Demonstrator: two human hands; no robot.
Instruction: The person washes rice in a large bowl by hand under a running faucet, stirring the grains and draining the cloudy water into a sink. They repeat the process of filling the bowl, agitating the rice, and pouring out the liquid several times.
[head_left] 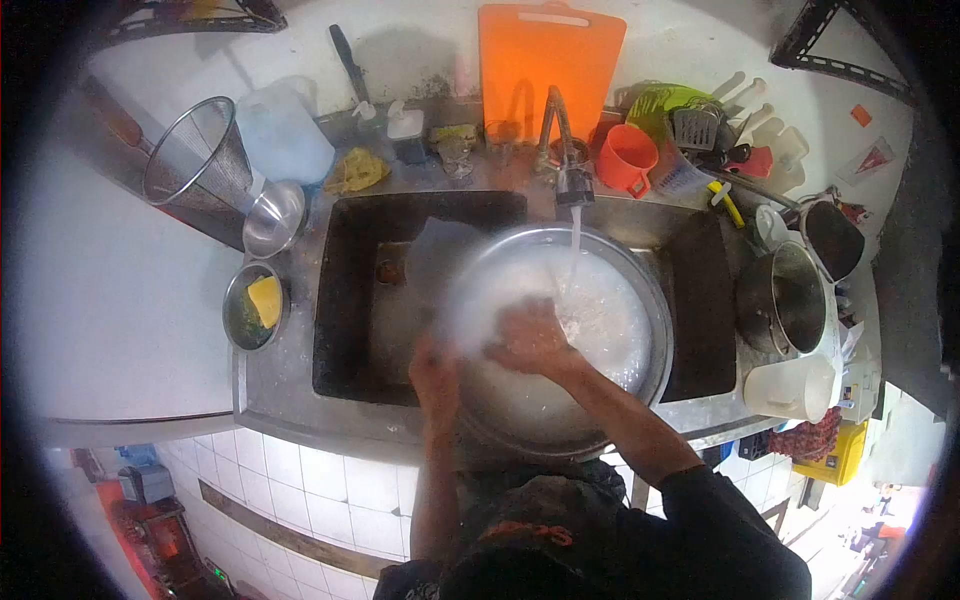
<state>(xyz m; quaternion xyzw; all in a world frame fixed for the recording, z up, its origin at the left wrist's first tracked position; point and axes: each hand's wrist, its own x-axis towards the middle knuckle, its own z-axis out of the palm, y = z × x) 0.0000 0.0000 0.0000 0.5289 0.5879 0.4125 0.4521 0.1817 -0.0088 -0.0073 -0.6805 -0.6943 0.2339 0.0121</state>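
Note:
A wide metal basin of cloudy, frothy water sits across the right part of the double sink. Water runs into it from the faucet. My left hand is at the basin's left rim, its fingers curled at the edge of a whitish, motion-blurred shape whose kind I cannot make out. Over the water, my right hand reaches in from the right, close to that same shape. Its fingers are smeared by motion. Pale bits float or lie in the water near the stream.
Left of the sink stand a small bowl with a yellow sponge, a metal bowl and a strainer. Behind are an orange cutting board and a red mug. A metal pot and white container stand right.

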